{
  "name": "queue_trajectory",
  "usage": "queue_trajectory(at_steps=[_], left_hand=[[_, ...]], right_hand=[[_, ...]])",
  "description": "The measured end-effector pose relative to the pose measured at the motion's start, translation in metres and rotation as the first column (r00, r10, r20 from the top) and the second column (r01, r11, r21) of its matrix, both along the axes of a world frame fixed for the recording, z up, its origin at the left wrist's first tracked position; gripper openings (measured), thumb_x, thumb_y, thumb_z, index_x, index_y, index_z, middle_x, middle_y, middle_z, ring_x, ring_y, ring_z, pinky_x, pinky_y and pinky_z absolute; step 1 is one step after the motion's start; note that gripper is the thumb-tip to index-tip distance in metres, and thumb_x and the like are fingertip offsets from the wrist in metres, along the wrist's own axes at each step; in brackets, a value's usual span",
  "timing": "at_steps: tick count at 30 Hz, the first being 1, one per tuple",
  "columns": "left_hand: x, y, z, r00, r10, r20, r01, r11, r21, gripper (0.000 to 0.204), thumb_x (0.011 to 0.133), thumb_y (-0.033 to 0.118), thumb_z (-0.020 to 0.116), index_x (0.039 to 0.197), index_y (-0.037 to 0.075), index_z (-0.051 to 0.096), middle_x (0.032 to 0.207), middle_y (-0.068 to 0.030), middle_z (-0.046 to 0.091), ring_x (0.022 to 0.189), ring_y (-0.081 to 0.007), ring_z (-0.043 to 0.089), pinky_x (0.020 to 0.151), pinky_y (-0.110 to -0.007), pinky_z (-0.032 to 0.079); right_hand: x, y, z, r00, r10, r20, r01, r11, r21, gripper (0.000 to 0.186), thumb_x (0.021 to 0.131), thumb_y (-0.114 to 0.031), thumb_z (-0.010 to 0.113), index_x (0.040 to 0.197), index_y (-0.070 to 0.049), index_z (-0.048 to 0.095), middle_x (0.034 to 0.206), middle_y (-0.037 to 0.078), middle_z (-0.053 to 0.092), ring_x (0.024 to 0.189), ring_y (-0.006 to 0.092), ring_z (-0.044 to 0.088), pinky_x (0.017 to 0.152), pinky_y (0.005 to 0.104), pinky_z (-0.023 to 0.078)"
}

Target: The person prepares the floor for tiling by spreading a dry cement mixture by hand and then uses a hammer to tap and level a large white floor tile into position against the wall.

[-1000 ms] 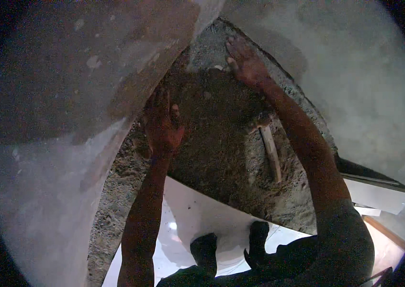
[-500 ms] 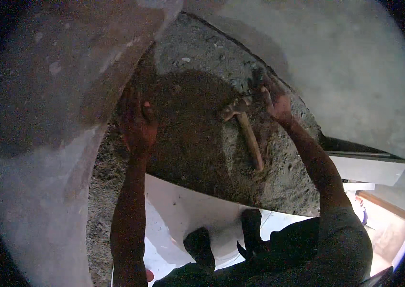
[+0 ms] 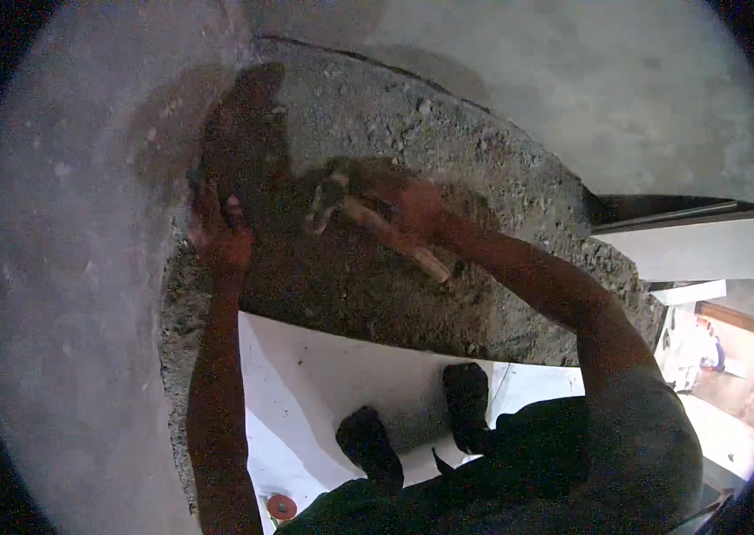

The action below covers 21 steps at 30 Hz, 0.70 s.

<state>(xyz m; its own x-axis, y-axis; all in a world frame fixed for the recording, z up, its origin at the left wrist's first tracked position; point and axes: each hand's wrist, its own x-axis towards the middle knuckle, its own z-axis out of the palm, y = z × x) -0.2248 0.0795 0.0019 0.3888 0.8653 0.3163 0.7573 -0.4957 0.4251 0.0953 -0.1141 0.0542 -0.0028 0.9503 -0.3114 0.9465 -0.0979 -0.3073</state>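
A hammer [image 3: 430,263] with a pale wooden handle lies slanted over the rough grey-brown surface [image 3: 368,312], its dark head toward the left. My right hand [image 3: 417,207] is closed round the handle's middle, reaching in from the right. Farther left, my left hand [image 3: 221,234] rests near where the rough surface meets the smooth grey wall [image 3: 83,294]. Its fingers and thumb are stretched apart, with nothing seen in them, though shadow darkens the fingertips.
Another smooth grey wall [image 3: 644,107] rises at the far right. A white open box-like piece [image 3: 689,250] juts out there. Below the rough surface's near edge lie a white floor [image 3: 306,383], my dark shoes [image 3: 466,392] and a red disc [image 3: 282,506].
My right hand has come left from the far right edge and taken hold of the hammer. The hammer has turned, its head shifting left. The view has shifted; my left hand stays near the wall.
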Motion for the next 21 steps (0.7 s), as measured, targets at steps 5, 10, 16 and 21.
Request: queue_trajectory(at_steps=[5, 10, 16, 21], left_hand=[[0.020, -0.002, 0.002, 0.986, 0.076, -0.149, -0.070, 0.997, 0.045, 0.054, 0.110, 0.040, 0.046, 0.154, 0.009, 0.048, 0.160, -0.0197, 0.046, 0.148, -0.0404, 0.041, 0.120, -0.064, 0.028], [0.037, -0.001, -0.004, 0.983, 0.021, -0.183, -0.008, 0.997, 0.073, 0.057, 0.108, 0.042, 0.048, 0.154, 0.009, 0.049, 0.159, -0.0205, 0.046, 0.147, -0.0407, 0.043, 0.120, -0.060, 0.031], [0.020, -0.001, -0.005, 0.950, 0.132, -0.283, -0.148, 0.988, -0.036, 0.059, 0.107, 0.044, 0.051, 0.155, 0.010, 0.047, 0.159, -0.0210, 0.046, 0.146, -0.0436, 0.043, 0.121, -0.057, 0.032], [0.030, -0.006, 0.008, 0.987, 0.096, -0.130, -0.112, 0.986, -0.122, 0.060, 0.107, 0.045, 0.049, 0.154, 0.007, 0.048, 0.157, -0.0222, 0.047, 0.146, -0.0436, 0.043, 0.122, -0.055, 0.031]], right_hand=[[-0.002, 0.141, 0.026, 0.992, -0.078, 0.104, 0.031, 0.917, 0.399, 0.065, 0.105, -0.053, 0.044, 0.153, -0.009, 0.046, 0.154, 0.021, 0.048, 0.142, 0.0444, 0.045, 0.120, 0.0543, 0.037], [0.059, 0.223, -0.068, 0.968, -0.051, 0.247, -0.086, 0.855, 0.511, 0.067, 0.104, -0.050, 0.051, 0.157, -0.011, 0.041, 0.160, 0.017, 0.042, 0.142, 0.0384, 0.046, 0.125, 0.0525, 0.031], [0.111, 0.125, -0.012, 0.984, -0.174, -0.027, 0.161, 0.951, -0.263, 0.067, 0.101, -0.034, 0.061, 0.161, -0.017, 0.037, 0.165, 0.014, 0.038, 0.144, 0.0372, 0.046, 0.124, 0.0553, 0.033], [0.091, 0.063, 0.074, 0.963, -0.250, 0.101, 0.260, 0.961, -0.095, 0.056, 0.106, -0.035, 0.055, 0.158, -0.017, 0.043, 0.168, 0.013, 0.032, 0.150, 0.0359, 0.040, 0.123, 0.0556, 0.032]])
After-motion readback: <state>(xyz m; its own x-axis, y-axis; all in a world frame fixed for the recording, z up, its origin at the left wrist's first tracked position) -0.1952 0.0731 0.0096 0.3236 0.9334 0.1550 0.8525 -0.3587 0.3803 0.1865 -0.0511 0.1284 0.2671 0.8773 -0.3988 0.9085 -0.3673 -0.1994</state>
